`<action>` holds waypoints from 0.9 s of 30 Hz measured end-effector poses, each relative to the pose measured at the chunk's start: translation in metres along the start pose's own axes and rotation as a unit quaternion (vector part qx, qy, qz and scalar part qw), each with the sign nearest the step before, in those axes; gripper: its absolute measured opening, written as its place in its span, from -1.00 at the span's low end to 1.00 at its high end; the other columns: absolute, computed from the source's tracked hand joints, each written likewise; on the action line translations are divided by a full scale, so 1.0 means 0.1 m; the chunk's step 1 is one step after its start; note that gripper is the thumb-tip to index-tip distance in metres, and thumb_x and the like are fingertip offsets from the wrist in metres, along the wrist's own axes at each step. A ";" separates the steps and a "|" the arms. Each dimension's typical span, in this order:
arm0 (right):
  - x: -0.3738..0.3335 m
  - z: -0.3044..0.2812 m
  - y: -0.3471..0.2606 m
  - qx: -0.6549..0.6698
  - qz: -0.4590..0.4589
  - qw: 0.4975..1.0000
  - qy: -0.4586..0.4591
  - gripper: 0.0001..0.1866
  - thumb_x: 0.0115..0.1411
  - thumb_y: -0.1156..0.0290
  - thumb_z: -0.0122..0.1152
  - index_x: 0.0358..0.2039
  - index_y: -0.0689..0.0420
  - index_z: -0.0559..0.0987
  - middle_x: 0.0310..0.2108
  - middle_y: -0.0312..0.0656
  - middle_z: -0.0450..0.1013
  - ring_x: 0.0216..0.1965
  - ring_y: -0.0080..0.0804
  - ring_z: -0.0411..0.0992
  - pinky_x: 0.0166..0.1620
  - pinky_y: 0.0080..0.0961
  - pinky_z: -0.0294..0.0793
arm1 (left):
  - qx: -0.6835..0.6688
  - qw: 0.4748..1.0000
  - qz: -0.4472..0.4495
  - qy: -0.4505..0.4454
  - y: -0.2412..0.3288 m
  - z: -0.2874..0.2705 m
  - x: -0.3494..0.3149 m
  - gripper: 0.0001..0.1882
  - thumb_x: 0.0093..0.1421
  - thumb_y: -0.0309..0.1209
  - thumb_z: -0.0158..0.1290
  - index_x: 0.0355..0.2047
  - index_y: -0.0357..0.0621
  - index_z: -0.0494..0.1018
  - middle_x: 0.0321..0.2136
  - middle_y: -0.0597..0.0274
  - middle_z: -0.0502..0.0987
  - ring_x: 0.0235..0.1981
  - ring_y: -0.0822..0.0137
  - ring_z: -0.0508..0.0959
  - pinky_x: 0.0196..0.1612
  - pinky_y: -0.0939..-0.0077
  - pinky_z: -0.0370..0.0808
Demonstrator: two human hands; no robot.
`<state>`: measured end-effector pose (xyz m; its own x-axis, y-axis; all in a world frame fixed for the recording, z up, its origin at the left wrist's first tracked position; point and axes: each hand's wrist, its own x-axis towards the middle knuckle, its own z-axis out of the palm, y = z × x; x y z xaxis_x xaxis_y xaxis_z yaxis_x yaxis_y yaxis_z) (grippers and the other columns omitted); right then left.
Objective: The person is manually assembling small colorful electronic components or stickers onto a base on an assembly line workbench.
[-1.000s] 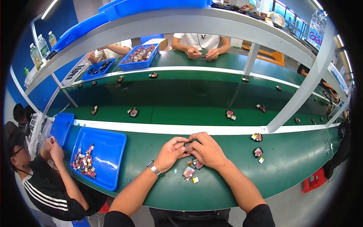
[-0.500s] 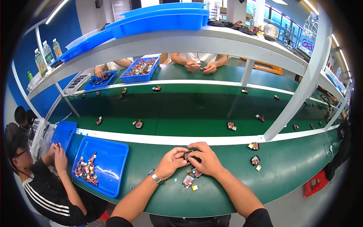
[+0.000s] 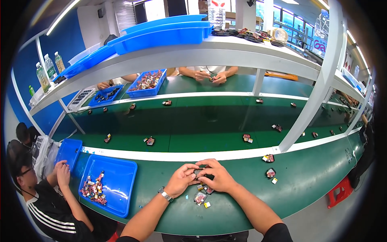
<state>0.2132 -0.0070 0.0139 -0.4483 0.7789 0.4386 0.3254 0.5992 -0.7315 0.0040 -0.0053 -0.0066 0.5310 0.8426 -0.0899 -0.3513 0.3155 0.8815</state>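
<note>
My left hand and my right hand meet over the green worktop. Between their fingertips is a small black-rimmed case with a greyish face, partly covered by the fingers. Just below the hands lies a clear-faced, black-rimmed piece with pinkish parts inside. A similar piece shows partly beneath my right hand. A small yellow-and-white part rests beside them.
At left stands a blue tray with a heap of small red-and-white parts. A person sits beyond it. Similar pieces lie to the right. A white rail and shelf post edge the sunken green strip behind.
The whole view has shifted, so the worktop sits lower in the picture. Both hands still hold the case, with its greyish face now showing more between the fingers.
</note>
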 end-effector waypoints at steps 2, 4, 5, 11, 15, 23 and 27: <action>0.00 0.03 0.00 -0.004 0.002 1.000 0.010 -0.86 0.08 0.43 0.30 -0.30 0.09 0.66 0.04 -0.20 0.43 0.14 -0.20 0.32 0.12 -0.30 0.41 | 0.018 1.000 -0.001 0.015 0.01 0.00 -0.01 -0.69 0.35 -0.59 -0.11 0.10 -0.20 0.26 0.05 0.10 0.45 0.07 0.33 0.50 0.12 0.34 0.51; -0.01 0.06 -0.02 -0.047 -0.009 0.998 0.037 -0.87 0.08 0.43 0.31 -0.32 0.09 0.67 0.01 -0.20 0.46 0.11 -0.20 0.35 0.10 -0.32 0.43 | 0.020 0.999 0.016 0.019 -0.01 0.00 -0.01 -0.69 0.36 -0.57 -0.13 0.10 -0.20 0.26 0.06 0.09 0.45 0.07 0.32 0.49 0.13 0.32 0.50; -0.01 0.07 -0.03 -0.048 -0.008 0.998 0.037 -0.87 0.08 0.43 0.31 -0.32 0.09 0.67 0.01 -0.20 0.46 0.11 -0.20 0.35 0.10 -0.32 0.43 | 0.020 0.999 0.016 0.019 -0.01 0.00 -0.01 -0.69 0.36 -0.57 -0.13 0.10 -0.20 0.26 0.06 0.09 0.45 0.07 0.32 0.49 0.13 0.32 0.50; -0.04 0.14 -0.02 -0.065 -0.006 0.993 0.094 -0.87 0.06 0.45 0.31 -0.33 0.10 0.67 -0.04 -0.22 0.50 0.05 -0.20 0.40 0.07 -0.33 0.45 | 0.004 1.000 0.005 0.014 -0.02 -0.01 0.01 -0.70 0.38 -0.56 -0.16 0.11 -0.21 0.25 0.05 0.08 0.45 0.08 0.29 0.49 0.14 0.31 0.49; -0.03 0.18 -0.04 -0.070 -0.002 0.993 0.095 -0.85 0.05 0.47 0.33 -0.31 0.09 0.68 -0.03 -0.22 0.49 0.04 -0.21 0.40 0.05 -0.34 0.47 | -0.024 1.000 0.015 0.008 -0.03 -0.04 0.01 -0.73 0.36 -0.50 -0.06 0.06 -0.15 0.30 0.06 0.08 0.46 0.07 0.28 0.50 0.11 0.32 0.50; -0.01 0.19 -0.04 -0.056 -0.005 0.994 0.090 -0.83 0.06 0.47 0.34 -0.28 0.09 0.69 -0.03 -0.22 0.48 0.05 -0.22 0.38 0.03 -0.35 0.48 | -0.020 1.000 0.008 0.011 -0.05 -0.10 -0.01 -0.73 0.36 -0.48 -0.04 0.06 -0.15 0.30 0.08 0.05 0.46 0.08 0.28 0.50 0.12 0.31 0.50; -0.01 0.21 -0.04 -0.045 -0.004 0.996 0.080 -0.81 0.05 0.48 0.35 -0.26 0.09 0.69 0.01 -0.22 0.47 0.06 -0.22 0.37 0.05 -0.34 0.47 | -0.020 1.000 0.018 0.010 -0.05 -0.10 -0.01 -0.72 0.35 -0.46 -0.02 0.05 -0.16 0.31 0.08 0.05 0.46 0.08 0.27 0.50 0.12 0.30 0.50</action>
<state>0.1948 -0.0143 0.0055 -0.3153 0.7895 0.5266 0.3990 0.6138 -0.6812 -0.0021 -0.0032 -0.0153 0.5020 0.8621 -0.0690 -0.4002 0.3023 0.8651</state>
